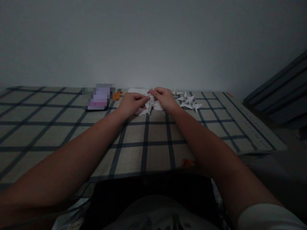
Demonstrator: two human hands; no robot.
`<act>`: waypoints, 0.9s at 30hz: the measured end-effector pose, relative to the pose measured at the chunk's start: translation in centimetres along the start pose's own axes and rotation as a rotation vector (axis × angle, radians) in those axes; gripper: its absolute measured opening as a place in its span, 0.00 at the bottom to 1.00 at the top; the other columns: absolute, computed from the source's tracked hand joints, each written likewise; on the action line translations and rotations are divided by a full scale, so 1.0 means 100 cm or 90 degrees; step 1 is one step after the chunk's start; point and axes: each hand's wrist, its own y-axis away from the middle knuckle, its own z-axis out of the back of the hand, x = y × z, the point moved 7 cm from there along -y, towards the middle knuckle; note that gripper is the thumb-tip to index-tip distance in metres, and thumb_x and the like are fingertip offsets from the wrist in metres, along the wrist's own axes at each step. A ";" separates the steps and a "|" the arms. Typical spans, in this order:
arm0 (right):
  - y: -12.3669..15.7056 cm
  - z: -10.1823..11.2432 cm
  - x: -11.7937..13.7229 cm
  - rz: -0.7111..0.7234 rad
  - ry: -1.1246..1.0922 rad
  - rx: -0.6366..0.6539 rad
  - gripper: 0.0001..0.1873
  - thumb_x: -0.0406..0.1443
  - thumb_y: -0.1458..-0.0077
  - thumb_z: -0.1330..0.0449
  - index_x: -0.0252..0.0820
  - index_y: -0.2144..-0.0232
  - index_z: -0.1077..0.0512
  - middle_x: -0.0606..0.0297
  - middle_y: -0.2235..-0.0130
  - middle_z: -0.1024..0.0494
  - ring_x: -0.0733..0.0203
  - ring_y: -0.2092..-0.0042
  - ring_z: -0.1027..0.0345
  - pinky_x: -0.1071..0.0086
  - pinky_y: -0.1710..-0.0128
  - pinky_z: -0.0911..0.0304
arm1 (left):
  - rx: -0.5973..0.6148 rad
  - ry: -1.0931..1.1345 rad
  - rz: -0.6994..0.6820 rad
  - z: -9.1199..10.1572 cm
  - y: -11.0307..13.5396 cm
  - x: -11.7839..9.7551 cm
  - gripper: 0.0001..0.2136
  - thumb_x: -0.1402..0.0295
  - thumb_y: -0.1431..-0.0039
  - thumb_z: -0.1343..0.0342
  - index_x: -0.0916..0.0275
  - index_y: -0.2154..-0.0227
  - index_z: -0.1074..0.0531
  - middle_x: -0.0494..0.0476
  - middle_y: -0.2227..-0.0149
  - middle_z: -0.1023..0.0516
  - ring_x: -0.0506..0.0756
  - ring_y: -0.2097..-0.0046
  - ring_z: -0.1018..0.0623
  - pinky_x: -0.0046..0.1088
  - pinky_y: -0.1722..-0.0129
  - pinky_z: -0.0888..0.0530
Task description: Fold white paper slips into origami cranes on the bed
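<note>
Between my two hands is a piece of folded white paper (149,104), its pointed tip hanging downward. My left hand (133,103) pinches it from the left with thumb and fingers. From the right, my right hand (164,97) grips its upper part, fingertips pressed together. Loose white paper sheets (138,91) lie on the cloth behind and beneath the hands. To the right of my right hand sits a cluster of several small folded paper cranes (188,101). My fingers hide part of the folds.
A checked tablecloth (134,137) covers the table, which meets a plain wall (153,44) at the back. Left of the hands stands a phone with a blurred screen (100,98). An orange print (117,95) shows beside it. A dark slatted piece (283,92) is at the far right.
</note>
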 end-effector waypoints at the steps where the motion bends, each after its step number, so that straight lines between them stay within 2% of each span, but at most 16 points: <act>1: 0.000 0.001 0.000 0.005 -0.002 -0.007 0.25 0.56 0.44 0.37 0.40 0.75 0.30 0.70 0.75 0.33 0.67 0.69 0.39 0.72 0.69 0.40 | 0.002 0.018 0.001 -0.001 0.000 0.001 0.16 0.54 0.44 0.36 0.64 0.66 0.15 0.58 0.72 0.17 0.53 0.73 0.22 0.26 0.73 0.28; 7: -0.004 0.002 -0.012 -0.026 -0.061 -0.024 0.28 0.59 0.42 0.41 0.41 0.66 0.25 0.66 0.69 0.26 0.66 0.67 0.34 0.72 0.67 0.36 | 0.017 0.136 0.006 -0.007 0.000 0.004 0.13 0.58 0.45 0.35 0.64 0.65 0.16 0.58 0.65 0.16 0.52 0.71 0.21 0.27 0.68 0.22; 9: -0.005 0.001 -0.015 -0.035 -0.079 -0.025 0.25 0.57 0.42 0.40 0.42 0.63 0.24 0.65 0.64 0.24 0.66 0.64 0.33 0.73 0.66 0.34 | -0.019 0.165 0.006 -0.004 -0.001 0.003 0.14 0.58 0.45 0.35 0.64 0.64 0.17 0.57 0.66 0.17 0.52 0.70 0.20 0.28 0.66 0.21; 12: -0.005 -0.001 -0.019 -0.053 -0.107 -0.024 0.16 0.48 0.42 0.35 0.43 0.61 0.25 0.65 0.60 0.23 0.67 0.63 0.32 0.74 0.67 0.33 | -0.076 0.218 0.001 0.003 -0.001 0.001 0.14 0.57 0.44 0.35 0.65 0.64 0.18 0.56 0.66 0.17 0.52 0.68 0.20 0.29 0.63 0.19; 15: -0.005 -0.004 -0.019 -0.068 -0.129 -0.005 0.10 0.41 0.43 0.33 0.43 0.62 0.27 0.67 0.62 0.24 0.68 0.65 0.32 0.76 0.69 0.34 | -0.100 0.236 -0.006 0.006 -0.001 -0.002 0.13 0.59 0.42 0.36 0.64 0.63 0.19 0.56 0.64 0.17 0.51 0.67 0.20 0.29 0.61 0.19; 20: -0.003 -0.014 -0.018 -0.083 -0.168 0.057 0.11 0.41 0.41 0.34 0.43 0.66 0.32 0.72 0.72 0.28 0.70 0.72 0.34 0.76 0.70 0.34 | -0.134 0.207 -0.026 0.008 -0.002 -0.002 0.13 0.65 0.44 0.35 0.65 0.57 0.20 0.55 0.66 0.18 0.50 0.69 0.21 0.28 0.63 0.20; 23: -0.002 -0.017 -0.017 -0.076 -0.191 0.078 0.13 0.42 0.42 0.34 0.43 0.68 0.34 0.74 0.73 0.30 0.70 0.72 0.34 0.76 0.70 0.34 | -0.117 0.198 -0.045 0.007 -0.003 -0.003 0.16 0.65 0.45 0.34 0.65 0.54 0.20 0.54 0.68 0.18 0.51 0.69 0.21 0.28 0.65 0.20; 27: -0.001 -0.018 -0.015 -0.060 -0.182 0.092 0.13 0.42 0.44 0.33 0.41 0.67 0.31 0.73 0.71 0.29 0.70 0.70 0.34 0.75 0.68 0.34 | -0.089 0.163 -0.052 0.006 -0.003 -0.003 0.18 0.65 0.46 0.34 0.63 0.52 0.21 0.53 0.71 0.19 0.51 0.71 0.21 0.27 0.68 0.21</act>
